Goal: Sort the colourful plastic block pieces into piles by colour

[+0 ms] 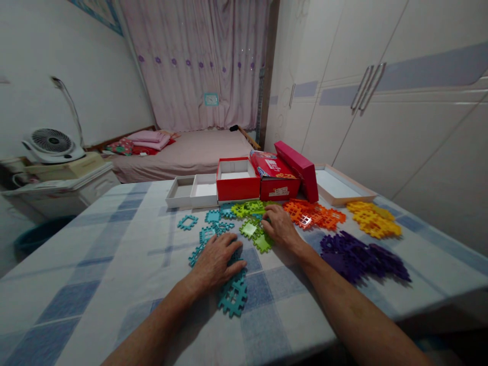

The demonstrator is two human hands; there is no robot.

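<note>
My left hand (216,258) lies over the teal interlocking tiles (233,297), palm down, its fingers spread. It partly covers the pile. To its right, my right hand (281,227) rests at the edge of the lime-green interlocking tiles (249,229), fingers apart and bent a little over them. Whether its fingertips press on a green tile cannot be made out. One teal tile (187,222) with a hollow centre lies apart on the left. Orange tiles (314,214) are heaped just beyond my right hand, and purple tiles (362,256) lie beside my right forearm.
Yellow tiles (373,219) are piled farther right. Along the back stand a white divided tray (179,201), an open red box (238,189), a second red box (278,189), a leaning red lid (299,170) and a shallow pale tray (354,198). A checked cloth (114,300) covers the table.
</note>
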